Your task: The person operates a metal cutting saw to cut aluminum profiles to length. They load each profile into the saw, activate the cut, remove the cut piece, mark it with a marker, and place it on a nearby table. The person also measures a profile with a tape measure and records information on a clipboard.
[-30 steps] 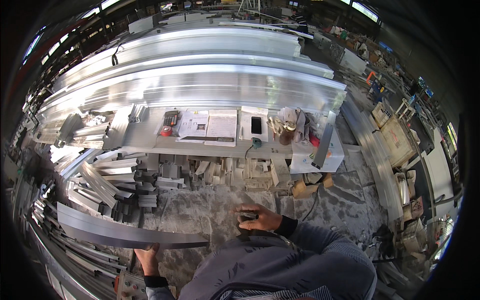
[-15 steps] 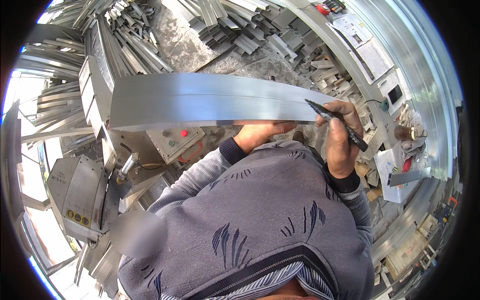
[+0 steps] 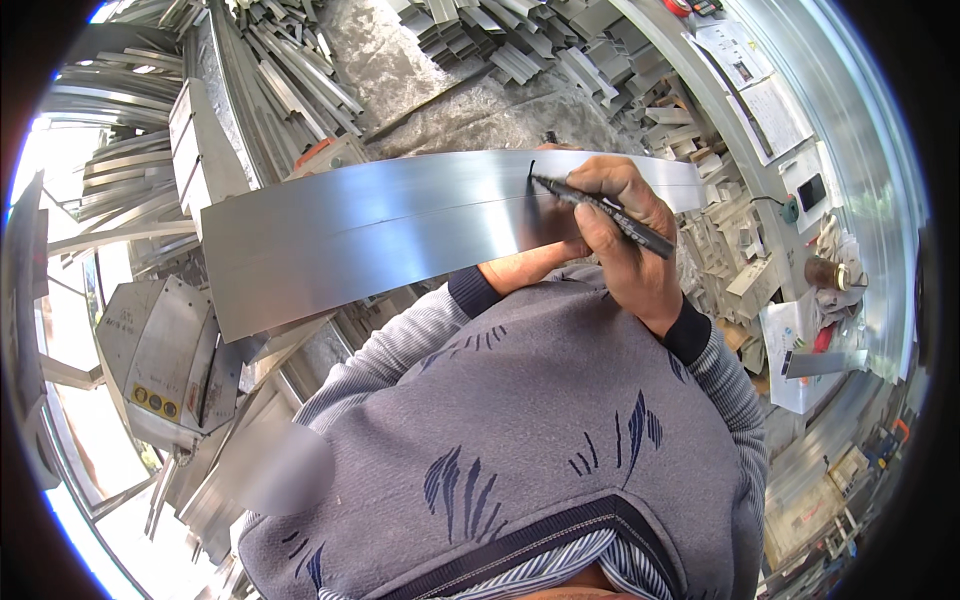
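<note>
A long, flat silver metal profile (image 3: 340, 235) lies across in front of my body, its left end tilted lower and nearer. My left hand (image 3: 528, 264) is closed round it from beneath; the palm shows at its near edge, and most of the fingers are hidden behind it. In my right hand (image 3: 645, 285) a black marker (image 3: 640, 234) is pinched between thumb and fingers. Its tip is at the profile's face, right of the middle. Beside the tip a short black stroke (image 3: 532, 168) shows near the far edge.
Offcuts (image 3: 480, 40) of metal profile lie heaped on the floor ahead. A grey machine housing (image 3: 165, 350) stands at left. Along the right runs a bench with papers (image 3: 775, 115), a jar (image 3: 825, 272) and a white box (image 3: 790, 330). Long profiles (image 3: 110, 100) are stacked at far left.
My right hand has moved left with the marker, bringing its tip to the profile. A black stroke now shows there. The profile has turned, its left end now lower and nearer.
</note>
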Demonstrator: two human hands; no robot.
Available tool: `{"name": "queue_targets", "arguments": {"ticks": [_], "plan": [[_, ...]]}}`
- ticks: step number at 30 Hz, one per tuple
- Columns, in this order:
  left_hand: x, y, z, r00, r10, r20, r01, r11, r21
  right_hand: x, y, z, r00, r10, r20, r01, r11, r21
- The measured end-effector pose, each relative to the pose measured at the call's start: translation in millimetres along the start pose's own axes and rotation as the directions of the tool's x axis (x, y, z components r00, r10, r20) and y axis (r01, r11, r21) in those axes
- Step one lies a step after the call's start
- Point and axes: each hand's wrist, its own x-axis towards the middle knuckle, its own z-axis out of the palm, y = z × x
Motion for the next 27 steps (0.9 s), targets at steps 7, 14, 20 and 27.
{"name": "queue_targets", "arguments": {"ticks": [7, 14, 20, 27], "plan": [[0.8, -5.5, -1.8, 0.996, -0.036, 0.087, 0.008, 0.952, 0.307, -7.0, -1.6, -8.4, 0.997, 0.077, -0.031, -0.077, 0.997, 0.003], [5.0, -4.3, 7.5, 0.99, 0.001, 0.143, -0.055, 0.924, 0.379, -10.6, 3.3, -16.1, 0.973, 0.187, -0.133, -0.187, 0.982, 0.009], [8.4, -3.5, 12.2, 0.992, 0.045, 0.115, -0.082, 0.936, 0.341, -16.6, -1.0, -25.3, 0.954, 0.269, -0.129, -0.253, 0.958, 0.132], [11.0, -4.2, 11.3, 0.989, 0.037, 0.146, -0.106, 0.86, 0.499, -16.3, 4.9, -29.1, 0.937, 0.307, -0.166, -0.296, 0.951, 0.09]]}}
